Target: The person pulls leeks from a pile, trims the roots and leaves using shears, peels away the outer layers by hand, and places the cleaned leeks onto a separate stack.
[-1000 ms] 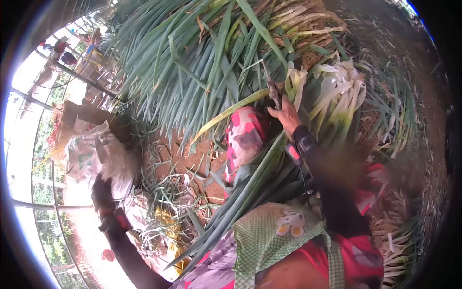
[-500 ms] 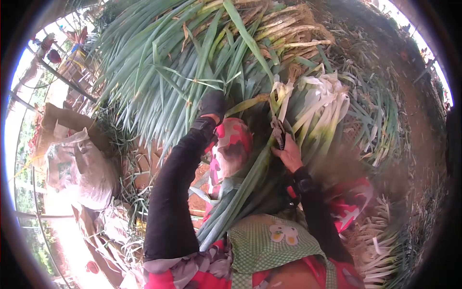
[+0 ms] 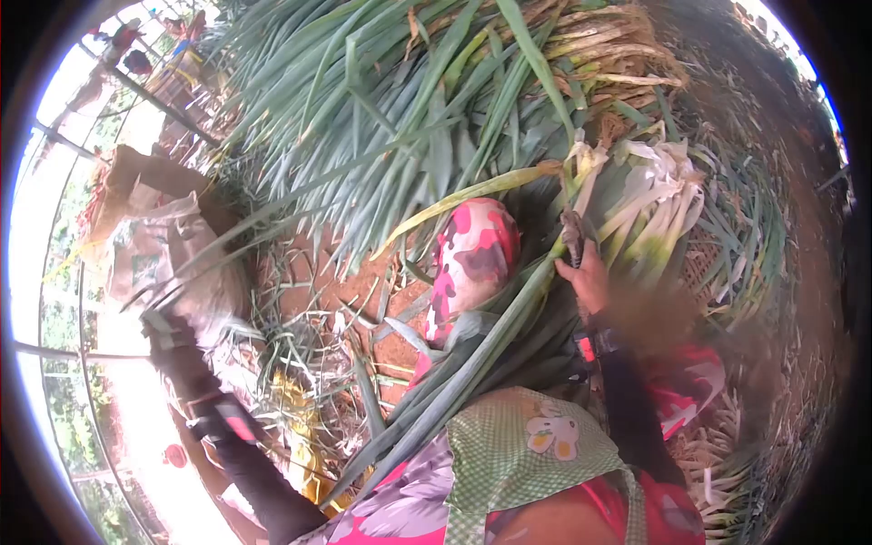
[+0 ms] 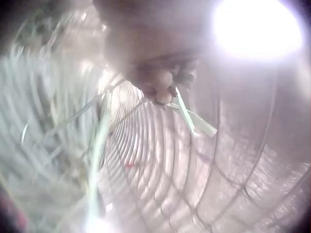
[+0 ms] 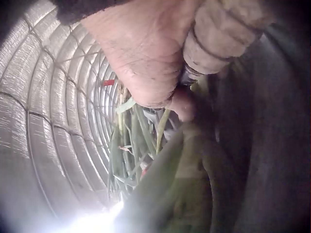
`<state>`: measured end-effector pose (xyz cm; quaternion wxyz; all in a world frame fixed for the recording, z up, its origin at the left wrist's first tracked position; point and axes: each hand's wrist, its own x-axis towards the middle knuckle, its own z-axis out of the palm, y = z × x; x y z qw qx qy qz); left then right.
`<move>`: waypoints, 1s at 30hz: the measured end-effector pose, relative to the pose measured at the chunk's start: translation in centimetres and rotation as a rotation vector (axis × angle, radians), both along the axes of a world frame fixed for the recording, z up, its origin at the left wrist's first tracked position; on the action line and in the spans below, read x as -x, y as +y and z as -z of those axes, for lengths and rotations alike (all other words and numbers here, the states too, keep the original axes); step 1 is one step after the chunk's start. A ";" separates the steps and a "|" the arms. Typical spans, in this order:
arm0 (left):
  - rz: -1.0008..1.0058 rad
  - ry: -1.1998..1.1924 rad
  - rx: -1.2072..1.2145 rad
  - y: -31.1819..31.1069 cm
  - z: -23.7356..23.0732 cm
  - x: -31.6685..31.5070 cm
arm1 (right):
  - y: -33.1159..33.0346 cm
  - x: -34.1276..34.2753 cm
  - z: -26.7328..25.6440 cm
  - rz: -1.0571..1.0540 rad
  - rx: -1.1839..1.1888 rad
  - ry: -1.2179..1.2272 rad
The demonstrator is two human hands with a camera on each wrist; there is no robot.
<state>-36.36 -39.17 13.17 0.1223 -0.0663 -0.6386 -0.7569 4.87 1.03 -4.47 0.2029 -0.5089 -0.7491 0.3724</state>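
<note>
A green checked apron (image 3: pixel 509 445) is worn at the front. Across the lap, a long-leaved green onion (image 3: pixel 490 345) is laid diagonally, its upper stalk grasped by the right hand (image 3: pixel 590 280). A brown wrapped shape (image 5: pixel 218 41) is located at that hand; whether tool or finger covering cannot be told. Leaf strips (image 4: pixel 201 124) are pinched by the left hand (image 3: pixel 177 350), extended near a whitish sack (image 3: pixel 173 259). Beyond the knee (image 3: pixel 472 254), a large onion pile (image 3: pixel 391 127) is heaped.
</note>
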 end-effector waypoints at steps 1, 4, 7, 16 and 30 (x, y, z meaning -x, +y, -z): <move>-0.105 0.042 0.163 -4.4 -0.1 1.6 | 0.0 -0.1 0.1 -0.001 -0.007 0.025; -0.252 -0.003 0.707 -15.4 2.0 5.6 | 0.4 0.0 0.4 -0.039 0.028 0.071; -0.227 -0.158 1.306 -22.4 7.1 8.2 | 0.7 0.0 1.0 -0.029 0.022 0.200; 0.578 0.103 2.045 -1.5 12.4 6.3 | 0.2 -6.8 -5.8 0.199 0.182 0.310; 1.496 0.719 1.345 41.4 13.7 -30.1 | -0.2 -16.6 -6.8 0.223 0.032 0.213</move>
